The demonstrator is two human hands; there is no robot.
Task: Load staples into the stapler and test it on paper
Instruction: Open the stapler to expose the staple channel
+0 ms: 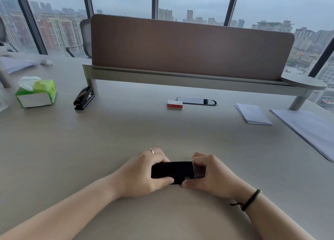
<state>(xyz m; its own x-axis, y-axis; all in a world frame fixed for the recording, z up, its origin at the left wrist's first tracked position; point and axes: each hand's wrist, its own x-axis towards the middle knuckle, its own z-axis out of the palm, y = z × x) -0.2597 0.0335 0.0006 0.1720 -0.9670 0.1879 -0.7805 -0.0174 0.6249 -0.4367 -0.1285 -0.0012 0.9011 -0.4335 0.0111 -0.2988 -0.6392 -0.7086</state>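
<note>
Black, boxy stapler [172, 172] clasped between left hand [139, 174] and right hand [211, 174].

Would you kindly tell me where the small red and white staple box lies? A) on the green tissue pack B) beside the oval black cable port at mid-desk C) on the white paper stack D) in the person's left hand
B: the small red and white staple box rests on the desk right beside the oval black cable port, far from both hands.

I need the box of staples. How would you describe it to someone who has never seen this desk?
Start at the brown divider screen across the desk's far side. Below its middle, a dark oval cable cover is set into the desktop. The staple box lies at its left end: small, red and white, the only red thing there.
</note>
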